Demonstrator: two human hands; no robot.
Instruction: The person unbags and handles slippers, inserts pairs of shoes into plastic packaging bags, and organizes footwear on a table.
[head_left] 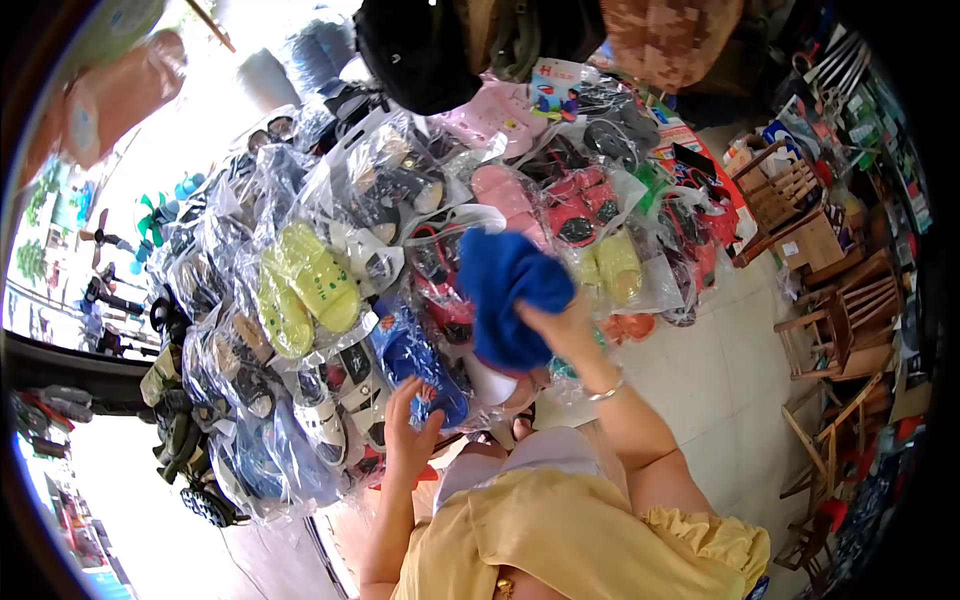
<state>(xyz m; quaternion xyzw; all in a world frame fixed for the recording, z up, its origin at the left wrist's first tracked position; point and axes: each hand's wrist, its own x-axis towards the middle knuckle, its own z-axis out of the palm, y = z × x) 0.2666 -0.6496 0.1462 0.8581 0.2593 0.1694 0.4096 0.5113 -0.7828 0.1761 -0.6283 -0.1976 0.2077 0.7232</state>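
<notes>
A bunched blue cloth hangs over the pile of bagged shoes, gripped in my right hand, which wears a bracelet at the wrist. My left hand has its fingers apart beside a bagged blue slipper; whether it touches the plastic is unclear. Yellow-green slippers in clear plastic lie left of the cloth. Above it are pink slippers, and to its right a smaller yellow-green pair.
Black bags hang at the top, beside a camouflage item. Wooden chairs line the right side, beyond the tiled floor. Dark shoes hang at the pile's left edge.
</notes>
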